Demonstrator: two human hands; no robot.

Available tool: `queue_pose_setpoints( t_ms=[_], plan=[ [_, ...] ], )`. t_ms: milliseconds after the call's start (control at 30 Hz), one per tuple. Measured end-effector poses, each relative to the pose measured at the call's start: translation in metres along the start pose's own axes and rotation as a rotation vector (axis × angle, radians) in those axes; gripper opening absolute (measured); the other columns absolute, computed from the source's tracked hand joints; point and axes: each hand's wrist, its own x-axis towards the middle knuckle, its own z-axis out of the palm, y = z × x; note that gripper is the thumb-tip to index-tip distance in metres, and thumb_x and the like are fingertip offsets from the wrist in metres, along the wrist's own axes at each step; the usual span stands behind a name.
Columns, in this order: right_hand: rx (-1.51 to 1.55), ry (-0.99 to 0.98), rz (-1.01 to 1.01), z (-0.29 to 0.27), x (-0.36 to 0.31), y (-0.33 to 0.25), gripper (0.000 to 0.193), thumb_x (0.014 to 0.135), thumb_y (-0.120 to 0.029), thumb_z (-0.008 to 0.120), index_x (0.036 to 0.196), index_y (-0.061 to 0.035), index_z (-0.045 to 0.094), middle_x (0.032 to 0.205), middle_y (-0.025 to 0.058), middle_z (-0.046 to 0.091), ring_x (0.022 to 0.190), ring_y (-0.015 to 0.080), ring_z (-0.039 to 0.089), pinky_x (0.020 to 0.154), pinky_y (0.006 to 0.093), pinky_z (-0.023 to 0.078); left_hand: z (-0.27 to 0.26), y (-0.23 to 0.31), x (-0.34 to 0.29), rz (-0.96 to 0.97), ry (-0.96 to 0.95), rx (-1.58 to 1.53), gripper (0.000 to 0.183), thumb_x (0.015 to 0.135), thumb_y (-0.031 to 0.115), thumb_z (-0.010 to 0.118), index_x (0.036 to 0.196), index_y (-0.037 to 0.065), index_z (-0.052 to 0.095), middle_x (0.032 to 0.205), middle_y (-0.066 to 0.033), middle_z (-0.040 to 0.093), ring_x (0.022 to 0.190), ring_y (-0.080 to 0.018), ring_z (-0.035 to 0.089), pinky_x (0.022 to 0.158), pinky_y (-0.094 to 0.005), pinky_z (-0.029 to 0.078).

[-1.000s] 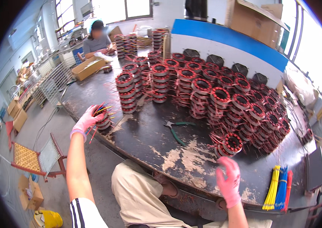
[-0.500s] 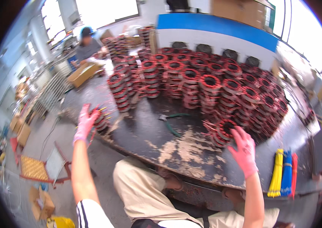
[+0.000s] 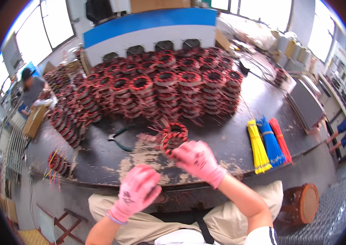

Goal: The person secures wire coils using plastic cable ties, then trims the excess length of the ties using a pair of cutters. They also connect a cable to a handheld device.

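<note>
Stator sits past the middle of the surface's near edge, beyond both hands. Near to far:

Left hand: at the near edge, half curled, thumb off the fingers, nothing seen in it.

Right hand: just inboard, thumb and fingers pinching the near rim of the stator. Fingertips partly hidden, so can't tell grip depth.

Stator itself is tilted, red windings round the ring; lifted or resting, can't tell. My read: dense for its size, stiff metal core, won't flex. Winding coating probably scuffs easily. Leads spread out left, look floppy, likely to snag. Best hold: outer core band, thumb opposite fingers, clear of windings and leads. Bare metal may be a bit slick through gloves.

Same depth or so: yellow bundle, blue bundle and red bundle toward the right end; pliers left of the stator; small stack by the left end.

Farther: stator columns packed along the far edge, blue-and-white panel behind.
</note>
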Motion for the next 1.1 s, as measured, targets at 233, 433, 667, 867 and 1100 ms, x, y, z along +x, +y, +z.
queue_pose_setpoints(
  t_ms=[233, 433, 667, 867, 1100],
  plan=[
    [0.097, 0.110, 0.242, 0.053, -0.073, -0.034, 0.039, 0.082, -0.022, 0.071, 0.118, -0.0109, 0.061, 0.112, 0.0071, 0.063, 0.101, 0.0298, 0.062, 0.082, 0.0431, 0.052, 0.122, 0.016, 0.009, -0.316, 0.042, -0.192, 0.053, 0.090, 0.017, 0.068, 0.136, -0.002, 0.048, 0.125, -0.0213, 0.054, 0.112, -0.0410, 0.056, 0.098, -0.0468, 0.047],
    [0.091, 0.403, 0.931, -0.073, -0.172, 0.028, 0.015, 0.081, -0.016, 0.075, 0.089, -0.0093, 0.064, 0.085, 0.0110, 0.065, 0.082, 0.0289, 0.065, 0.072, 0.0378, 0.054, 0.143, 0.018, 0.019, -0.228, -0.156, 0.088, 0.045, 0.087, 0.023, 0.073, 0.126, 0.005, 0.058, 0.114, -0.0126, 0.060, 0.102, -0.0345, 0.059, 0.088, -0.0466, 0.047],
    [-0.539, 0.200, 0.968, -0.103, -0.227, 0.079, 0.024, 0.080, -0.026, 0.077, 0.092, -0.0103, 0.063, 0.086, 0.0085, 0.065, 0.084, 0.0298, 0.066, 0.074, 0.0419, 0.051, 0.117, 0.033, 0.007, -0.181, -0.243, -0.040, 0.039, 0.080, 0.006, 0.073, 0.117, 0.008, 0.063, 0.115, -0.0130, 0.062, 0.110, -0.0391, 0.059, 0.097, -0.0494, 0.048],
    [-0.496, 0.072, 1.010, -0.111, -0.237, 0.088, 0.018, 0.086, -0.023, 0.074, 0.092, -0.0102, 0.062, 0.089, 0.0099, 0.068, 0.086, 0.0306, 0.068, 0.073, 0.0430, 0.052, 0.100, 0.031, 0.006, -0.128, -0.291, -0.201, 0.046, 0.077, 0.013, 0.078, 0.119, 0.007, 0.062, 0.117, -0.0113, 0.063, 0.114, -0.0416, 0.059, 0.101, -0.0513, 0.048],
    [-0.459, -0.128, 1.114, -0.121, -0.225, 0.086, 0.021, 0.090, -0.029, 0.070, 0.092, -0.0093, 0.065, 0.090, 0.0119, 0.071, 0.089, 0.0328, 0.069, 0.075, 0.0446, 0.052, 0.115, 0.036, 0.000, -0.120, -0.239, 0.024, 0.048, 0.082, 0.020, 0.077, 0.127, 0.012, 0.061, 0.111, -0.0067, 0.062, 0.106, -0.0292, 0.062, 0.101, -0.0461, 0.049]
  ],
)
